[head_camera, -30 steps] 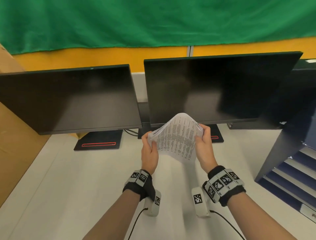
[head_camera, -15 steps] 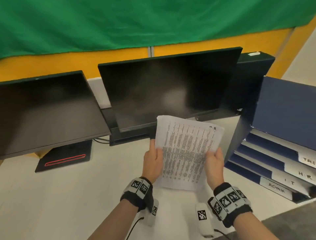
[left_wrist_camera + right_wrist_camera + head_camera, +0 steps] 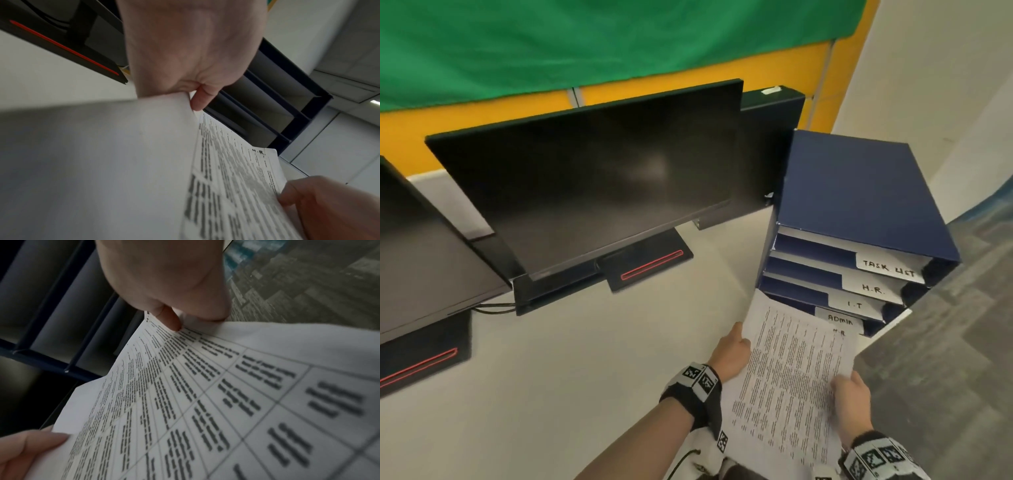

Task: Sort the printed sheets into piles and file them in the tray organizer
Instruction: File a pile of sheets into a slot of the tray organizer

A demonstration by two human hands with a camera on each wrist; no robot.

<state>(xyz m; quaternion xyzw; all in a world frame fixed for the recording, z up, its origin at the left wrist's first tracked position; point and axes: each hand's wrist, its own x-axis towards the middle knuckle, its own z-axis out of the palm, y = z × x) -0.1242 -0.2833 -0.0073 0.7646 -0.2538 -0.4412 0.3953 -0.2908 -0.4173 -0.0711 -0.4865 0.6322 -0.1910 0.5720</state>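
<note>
Two hands: both were on the printed sheets [image 3: 789, 380], one at each long edge, the pile held face up above the white desk [image 3: 558, 370].
Left hand [image 3: 730, 354]: I pinched the left edge — thumb on the printed face, fingers [image 3: 198, 99] curled beneath, as the left wrist view showed.
Right hand [image 3: 851, 399]: I gripped the right edge the same way, my thumb [image 3: 170, 319] pressed on the top page near its corner.
Sheets: a thin pile of tables in small print, blurred past reading; "H.R" was handwritten at the top right corner. How many pages, I could not tell.
Far edge of the sheets: it lay just in front of the tray organizer [image 3: 852, 192], overlapping the lowest label in the head view; whether paper touched tray, I could not tell.
Organizer: a dark blue box at the desk's right end, with stacked trays tagged from the top TASK LIST [image 3: 888, 269], H.R. [image 3: 873, 288], I.T [image 3: 855, 305] and ADMIN [image 3: 840, 319].
Further back: two dark monitors — the nearer monitor [image 3: 592, 178] left of the organizer, the second monitor [image 3: 410, 260] at the frame's left edge.
Behind: a yellow partition [image 3: 482, 116] under a green cloth [image 3: 585, 41].
</note>
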